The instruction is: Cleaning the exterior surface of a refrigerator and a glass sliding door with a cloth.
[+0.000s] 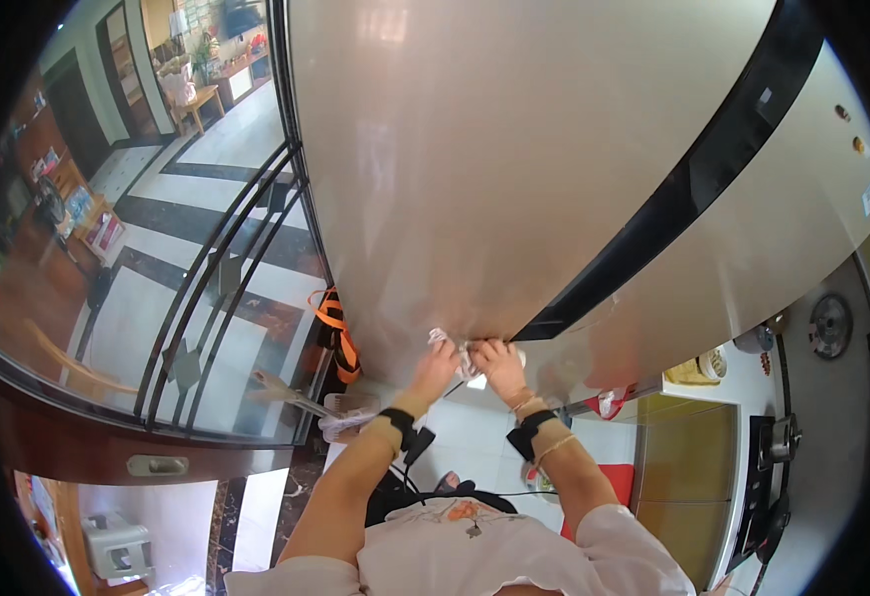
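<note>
A crumpled, light-coloured cloth [467,360] is bunched between my two hands, low in front of the beige refrigerator door [472,186]. My left hand [435,371] is at the cloth's left part, fingers bent around it. On the other side my right hand [500,366] has its fingers curled on the cloth, close to the lower end of the refrigerator's black trim strip [673,194]. Both wrists wear black bands. How firmly each hand grips is partly hidden by the fingers.
To the left stands a sliding glass door [218,283] with a wooden frame. An orange strap [339,335] hangs beside the refrigerator. A clear plastic bin [347,413] sits near my left forearm. On the right are a white counter [710,387] and a stove [759,477]. A red object [617,484] lies below.
</note>
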{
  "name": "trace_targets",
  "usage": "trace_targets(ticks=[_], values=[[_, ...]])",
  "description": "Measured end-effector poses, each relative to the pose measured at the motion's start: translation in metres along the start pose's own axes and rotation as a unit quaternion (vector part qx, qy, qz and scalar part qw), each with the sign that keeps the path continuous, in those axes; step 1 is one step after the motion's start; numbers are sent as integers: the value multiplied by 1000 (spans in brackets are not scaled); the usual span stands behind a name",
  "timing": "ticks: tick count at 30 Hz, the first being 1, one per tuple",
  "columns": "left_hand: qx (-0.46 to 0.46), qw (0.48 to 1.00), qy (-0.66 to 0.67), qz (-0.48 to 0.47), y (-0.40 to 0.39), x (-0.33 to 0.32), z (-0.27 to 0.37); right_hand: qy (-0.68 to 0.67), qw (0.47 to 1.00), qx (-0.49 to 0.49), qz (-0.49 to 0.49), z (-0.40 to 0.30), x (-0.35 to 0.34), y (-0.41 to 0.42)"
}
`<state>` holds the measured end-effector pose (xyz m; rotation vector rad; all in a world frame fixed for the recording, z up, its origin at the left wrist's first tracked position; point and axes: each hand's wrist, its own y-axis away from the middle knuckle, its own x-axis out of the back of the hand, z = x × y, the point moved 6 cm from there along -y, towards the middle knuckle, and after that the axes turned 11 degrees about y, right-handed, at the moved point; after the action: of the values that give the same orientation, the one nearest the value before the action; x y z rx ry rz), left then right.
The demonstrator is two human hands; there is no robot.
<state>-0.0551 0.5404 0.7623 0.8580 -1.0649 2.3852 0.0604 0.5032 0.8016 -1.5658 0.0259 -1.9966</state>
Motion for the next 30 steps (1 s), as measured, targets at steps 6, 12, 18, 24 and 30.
trace_targets(ticks=[6, 12, 18, 24, 30], values=[[-41, 993, 49, 97, -54, 131, 49, 43, 997, -9, 63, 24, 133, -58], [-235, 893, -63, 378, -170, 318, 132, 179, 900, -66, 392, 76, 325, -176], [-185, 931, -58, 309, -102, 218, 45, 127, 933, -29, 336, 27, 195, -166], [10, 988, -22, 154, -9, 87, -43, 71, 976, 58, 195, -39, 59, -104], [183, 957, 147, 172, 1, 49, -51, 0, 997, 75, 22, -36, 49, -90]])
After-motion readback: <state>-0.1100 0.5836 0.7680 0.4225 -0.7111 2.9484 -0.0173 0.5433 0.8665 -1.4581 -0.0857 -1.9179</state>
